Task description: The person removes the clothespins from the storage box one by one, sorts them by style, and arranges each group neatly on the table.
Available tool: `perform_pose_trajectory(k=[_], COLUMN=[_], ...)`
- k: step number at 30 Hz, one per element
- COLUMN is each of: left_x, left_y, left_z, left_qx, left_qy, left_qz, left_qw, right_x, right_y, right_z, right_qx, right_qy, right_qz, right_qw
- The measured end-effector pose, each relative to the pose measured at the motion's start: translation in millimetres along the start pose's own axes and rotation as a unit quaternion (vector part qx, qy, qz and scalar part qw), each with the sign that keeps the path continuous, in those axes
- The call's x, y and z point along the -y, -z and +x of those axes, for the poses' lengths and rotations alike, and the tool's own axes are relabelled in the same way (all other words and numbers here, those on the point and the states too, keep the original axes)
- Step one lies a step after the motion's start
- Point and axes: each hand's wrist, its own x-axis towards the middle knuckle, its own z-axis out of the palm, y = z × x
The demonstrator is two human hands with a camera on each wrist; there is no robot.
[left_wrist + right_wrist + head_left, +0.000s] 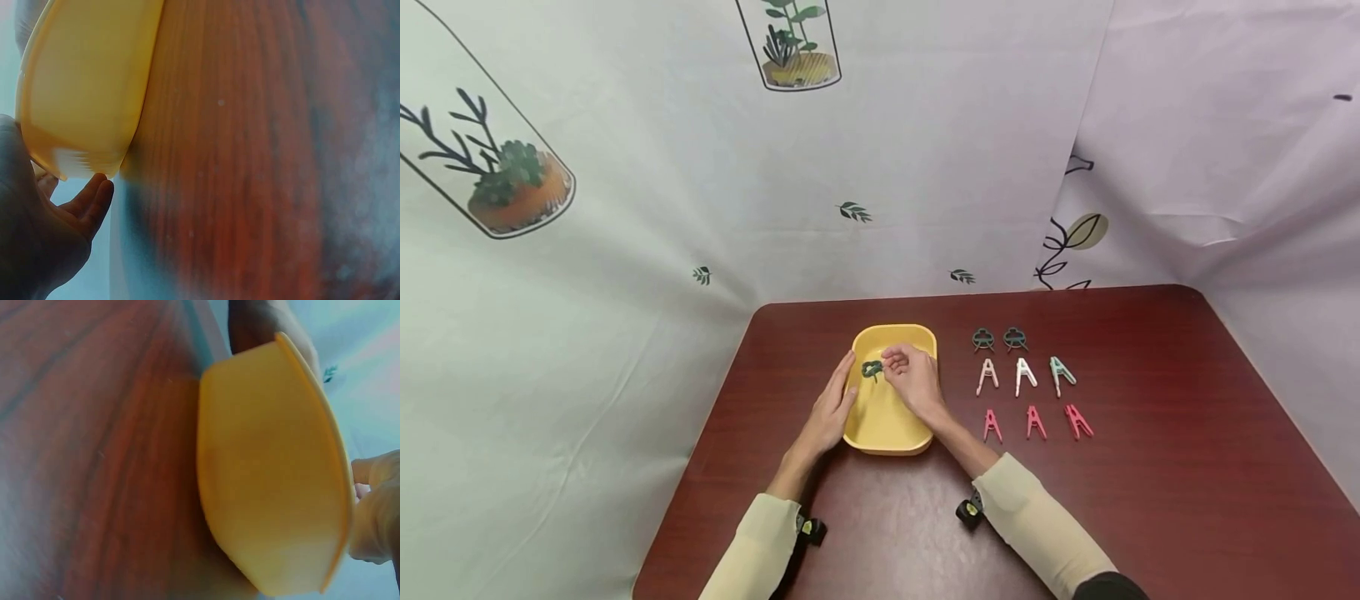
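A yellow plastic tub point(880, 429) stands on the table, and a dark green clip point(871, 367) shows within its outline. My left hand point(829, 412) rests along the tub's left side with straight fingers; the left wrist view shows its fingertips at the tub wall point(87, 81). Over the tub, my right hand point(916, 383) has bent fingers, their tips right beside the green clip. Whether they pinch it cannot be told. In the right wrist view, the tub wall point(275, 469) hides the clip and part of the right fingers.
Right of the tub, clips lie in rows on the dark red table point(1150, 500): two dark green clips point(1015, 338) at the back, then pink, white point(1025, 377) and mint clothespins point(1062, 375), then three red clothespins point(1035, 422). A printed cloth point(925, 150) hangs behind.
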Motion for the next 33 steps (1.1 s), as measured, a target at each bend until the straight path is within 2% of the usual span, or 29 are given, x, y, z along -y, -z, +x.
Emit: perform_pose_trajectory(k=[8, 13, 18, 27, 33], left_x=[-4.0, -3.8, -4.1, -2.2, -2.4], left_y=[1.2, 1.2, 0.7, 0.7, 0.6], left_z=[0.3, -0.4, -0.3, 0.2, -0.1], left_qx=[0.01, 0.011, 0.007, 0.006, 0.003], left_qy=[0.022, 0.018, 0.007, 0.003, 0.0], left_qz=[0.003, -0.002, -0.005, -0.006, -0.006], left_qw=[0.9997, 0.9998, 0.9999, 1.0, 1.0], right_x=[2.9, 1.3, -1.9, -28.0, -48.5], right_y=[24.0, 46.4, 76.6, 124.3, 150.4], right_z=[11.8, 22.3, 31.4, 43.2, 44.7], right_qx=[-0.054, -0.084, -0.116, -0.209, -0.245], right_qy=[0.045, 0.054, 0.046, 0.034, 0.026], right_qz=[0.012, 0.047, 0.07, 0.057, 0.04], right_qw=[0.9974, 0.9939, 0.9898, 0.9757, 0.9684])
